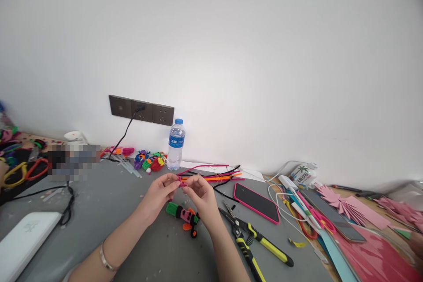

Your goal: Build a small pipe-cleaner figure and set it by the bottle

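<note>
Both hands meet above the grey mat. My left hand (161,191) and my right hand (202,194) are closed in a pinch, fingertips close together, on a small magenta pipe cleaner (180,181) that is mostly covered by the fingers. Just below them lies a figure made of pipe cleaners (185,215), green, pink and black with orange parts. Behind my right hand runs a bundle of loose pipe cleaners (218,178) in orange, magenta and black. Yellow-and-black pliers (251,240) rest to the right of my right forearm.
A water bottle (176,147) stands by the wall beside colourful pipe-cleaner figures (150,161). At right lie a pink-edged phone (257,202), white cables and pink paper (363,211). A white box (29,233) sits at left. Another person's hand (417,243) shows at the right edge.
</note>
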Motion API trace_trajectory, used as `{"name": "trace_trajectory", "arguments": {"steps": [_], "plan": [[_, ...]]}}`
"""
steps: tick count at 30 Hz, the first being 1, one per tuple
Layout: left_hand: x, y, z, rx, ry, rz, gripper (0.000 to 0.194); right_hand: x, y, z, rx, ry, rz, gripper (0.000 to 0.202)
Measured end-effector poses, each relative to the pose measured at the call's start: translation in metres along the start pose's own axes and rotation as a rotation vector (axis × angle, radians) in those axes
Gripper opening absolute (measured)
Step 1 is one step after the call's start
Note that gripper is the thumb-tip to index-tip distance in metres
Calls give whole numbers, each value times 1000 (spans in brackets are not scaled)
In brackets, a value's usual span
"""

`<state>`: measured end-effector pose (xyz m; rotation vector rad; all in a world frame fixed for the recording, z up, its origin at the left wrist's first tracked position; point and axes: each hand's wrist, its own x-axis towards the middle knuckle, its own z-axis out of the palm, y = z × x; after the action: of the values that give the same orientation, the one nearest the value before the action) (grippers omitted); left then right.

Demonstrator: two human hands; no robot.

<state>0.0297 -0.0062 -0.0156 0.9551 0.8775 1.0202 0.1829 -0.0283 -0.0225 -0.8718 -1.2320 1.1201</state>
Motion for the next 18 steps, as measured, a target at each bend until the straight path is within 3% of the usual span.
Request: {"name": "trace_trajectory", "arguments": {"steps": [9,14,18], "plan": [[0,1,0,112,-36,9,28,-1,-6,-1,-157,12,-47,11],[-1,5,-5,256,-147,1,30,-2,-10,-1,-272,-25,-130,9],[-1,10,-8,252,-195,-59,30,-2,-6,-1,-209,-68,-109,9]]}}
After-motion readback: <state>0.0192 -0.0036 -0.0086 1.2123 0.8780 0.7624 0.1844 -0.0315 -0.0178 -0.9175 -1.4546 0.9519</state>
